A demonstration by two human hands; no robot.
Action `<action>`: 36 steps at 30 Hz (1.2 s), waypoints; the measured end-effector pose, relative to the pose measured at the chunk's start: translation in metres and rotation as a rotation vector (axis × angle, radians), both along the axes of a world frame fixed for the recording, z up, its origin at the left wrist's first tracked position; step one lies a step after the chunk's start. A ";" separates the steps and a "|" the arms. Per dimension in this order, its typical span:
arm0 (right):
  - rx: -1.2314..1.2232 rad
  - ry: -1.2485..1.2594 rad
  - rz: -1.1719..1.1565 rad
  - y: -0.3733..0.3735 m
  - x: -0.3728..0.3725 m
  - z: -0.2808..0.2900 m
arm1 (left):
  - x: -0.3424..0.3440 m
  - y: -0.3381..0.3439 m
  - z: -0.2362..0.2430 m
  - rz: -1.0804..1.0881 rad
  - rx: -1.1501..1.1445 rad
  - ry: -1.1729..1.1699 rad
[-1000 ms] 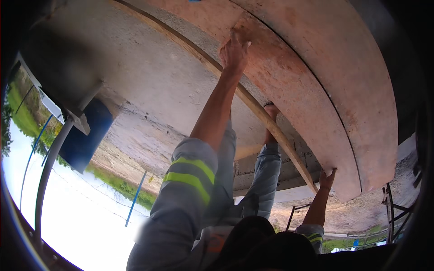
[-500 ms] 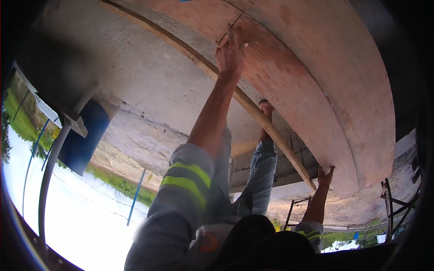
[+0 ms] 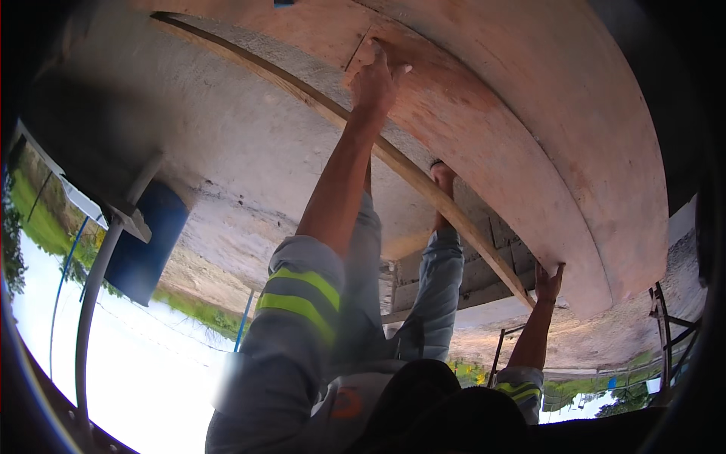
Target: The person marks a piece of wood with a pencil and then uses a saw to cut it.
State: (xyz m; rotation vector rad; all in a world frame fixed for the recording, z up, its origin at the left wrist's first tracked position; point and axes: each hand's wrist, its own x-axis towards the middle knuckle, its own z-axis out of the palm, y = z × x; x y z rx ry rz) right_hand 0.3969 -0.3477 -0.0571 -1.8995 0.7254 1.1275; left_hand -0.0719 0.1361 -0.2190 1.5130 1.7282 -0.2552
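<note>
My left hand (image 3: 374,79) rests on a curved pinkish slab (image 3: 476,144) beside a short cross seam, index finger stretched and thumb apart. At the slab's lower right, my right hand (image 3: 547,280) grips the edge with finger and thumb. A second, wider curved band (image 3: 575,106) lies alongside it along a long seam. A long wooden strip (image 3: 423,181) runs diagonally beneath my left forearm, beside the slab. Much of my left palm and the underside of my right fingers are hidden.
Rough grey concrete (image 3: 204,144) surrounds my legs and a foot (image 3: 442,175). At left stand a bent metal post (image 3: 102,265) and a blue drum (image 3: 151,238). A dark metal frame (image 3: 665,333) is at right, with grass, thin poles and sky toward the rim.
The long dark gap between the slab and outer band has narrowed, and a short cross seam now shows by my left fingers. My left hand sits slightly further left in view.
</note>
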 end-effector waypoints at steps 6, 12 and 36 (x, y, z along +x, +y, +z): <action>-0.023 -0.078 0.039 -0.033 0.004 -0.013 | 0.029 0.010 0.012 -0.210 -0.025 0.017; -0.097 -0.164 -0.013 -0.001 -0.023 -0.023 | 0.036 0.018 0.003 -0.248 -0.030 -0.053; -0.207 -0.399 -0.305 0.045 -0.035 0.003 | 0.324 -0.205 0.144 -0.761 -0.139 0.009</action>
